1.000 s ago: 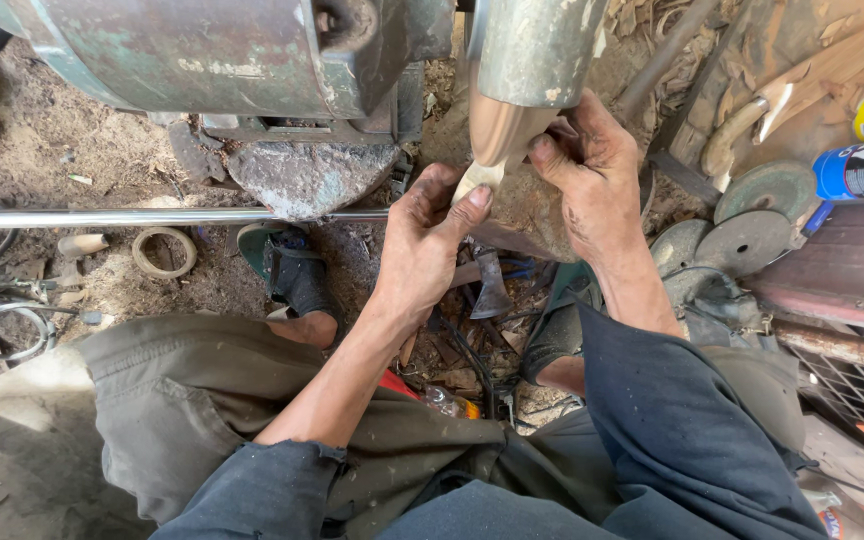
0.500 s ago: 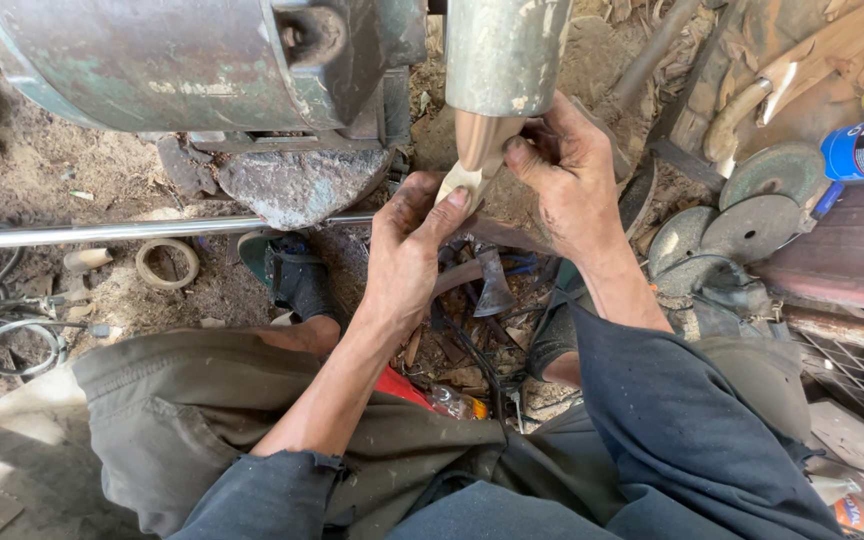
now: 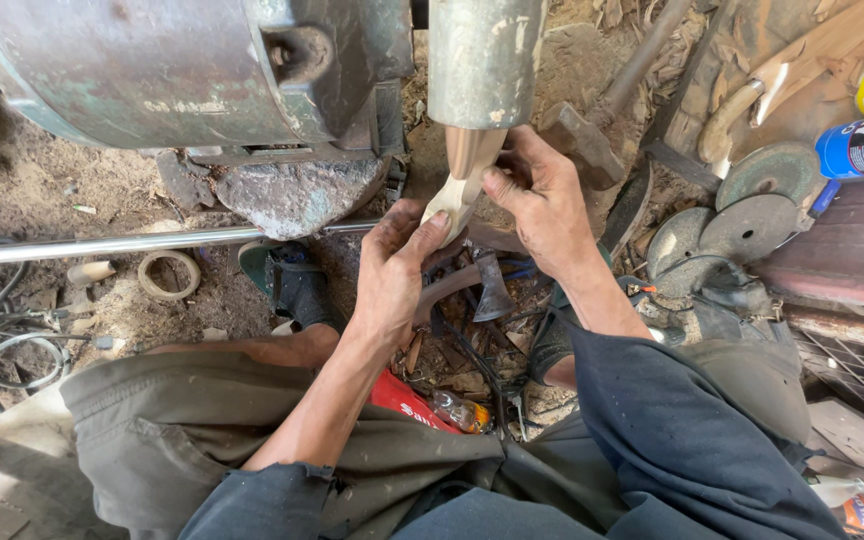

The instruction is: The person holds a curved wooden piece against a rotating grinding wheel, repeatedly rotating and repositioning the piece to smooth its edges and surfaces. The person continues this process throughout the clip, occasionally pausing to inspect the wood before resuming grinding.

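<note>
- A ring of tape [image 3: 169, 274] is seen lying on the dirt at the left, below a long metal rod [image 3: 132, 243].
- A pale carved wooden piece [image 3: 460, 190] is pinched at its lower end by the left hand [image 3: 397, 265], fingers closed on it.
- The piece is pressed up against a grey cylindrical drum [image 3: 483, 60].
- Its upper side is clasped by the right hand [image 3: 542, 200].
- Grinding discs [image 3: 752, 215] are stacked at the right.
</note>
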